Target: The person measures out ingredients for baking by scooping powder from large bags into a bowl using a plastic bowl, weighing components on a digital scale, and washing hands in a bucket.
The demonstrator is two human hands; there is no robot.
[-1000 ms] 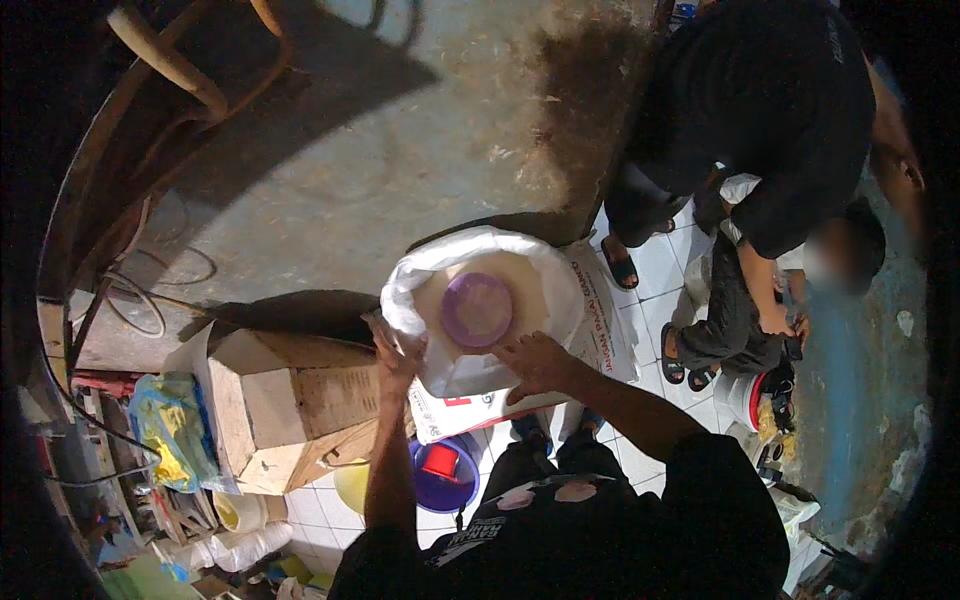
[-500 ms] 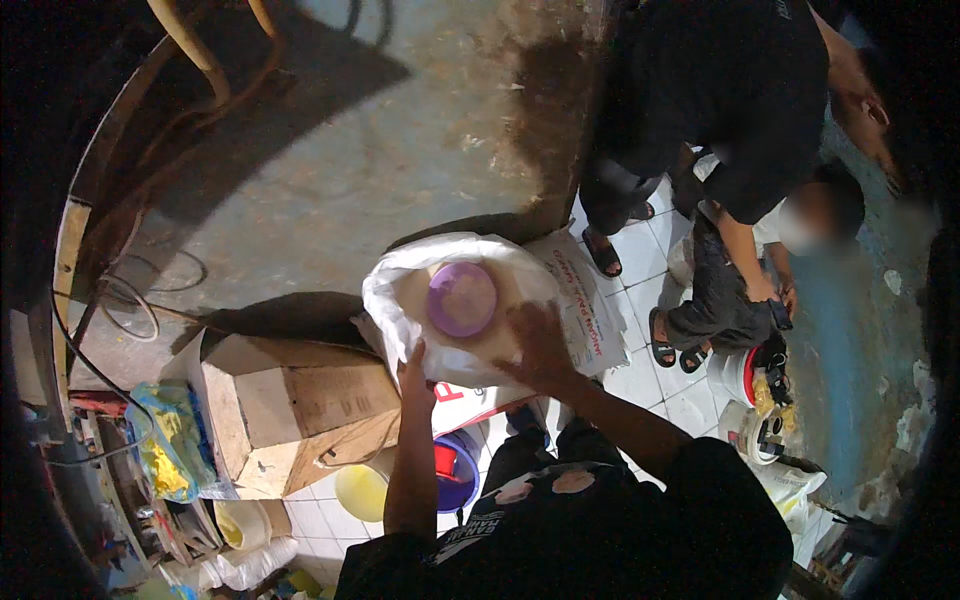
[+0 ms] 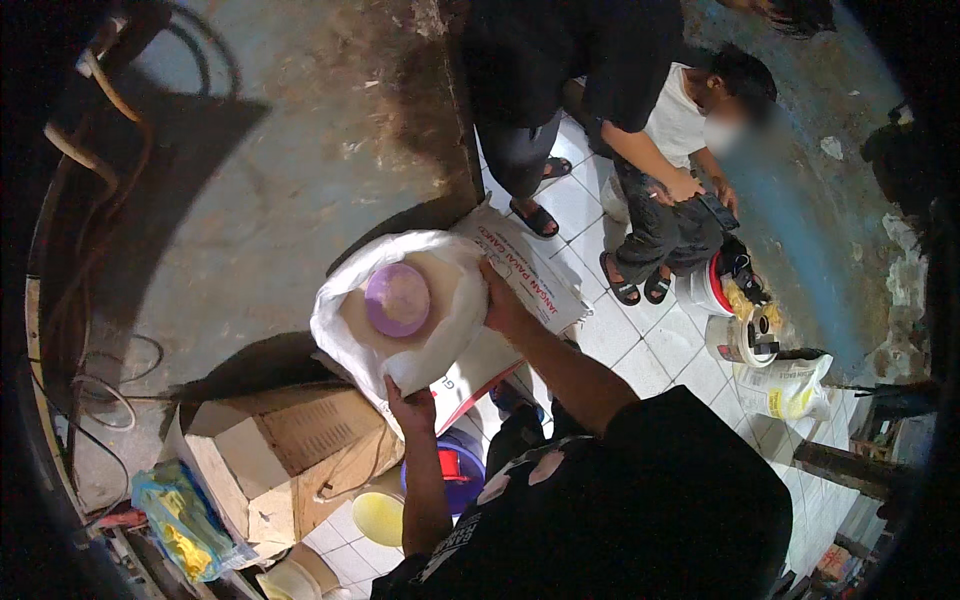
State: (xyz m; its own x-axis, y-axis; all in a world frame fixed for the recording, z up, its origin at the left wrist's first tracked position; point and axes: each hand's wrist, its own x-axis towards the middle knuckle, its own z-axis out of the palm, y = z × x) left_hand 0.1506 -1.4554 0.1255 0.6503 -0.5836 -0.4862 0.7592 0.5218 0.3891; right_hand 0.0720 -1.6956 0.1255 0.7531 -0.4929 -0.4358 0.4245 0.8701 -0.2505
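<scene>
An open white sack [image 3: 440, 340] holds pale tan granular material, with a purple bowl [image 3: 397, 298] resting on it. My left hand [image 3: 408, 398] is closed on the sack's front rim, thumb and fingertips on the white folds. My right hand [image 3: 498, 295] grips the rim on the right side, its fingertips partly hidden. Under this sack lies a printed white sack [image 3: 535, 285].
Two people [image 3: 570, 70] [image 3: 670, 130] are close together at the right, beside buckets [image 3: 735, 340] and a sack [image 3: 785, 390]. A cardboard box [image 3: 310, 440], purple tub [image 3: 465, 480] and yellow basin [image 3: 378, 518] are at lower left. Looped cables [image 3: 110, 390] lie at left.
My right hand has moved from the sack's front and inside to its right rim. My left hand has come lower on the front rim. The view has turned, shifting the co-workers leftward.
</scene>
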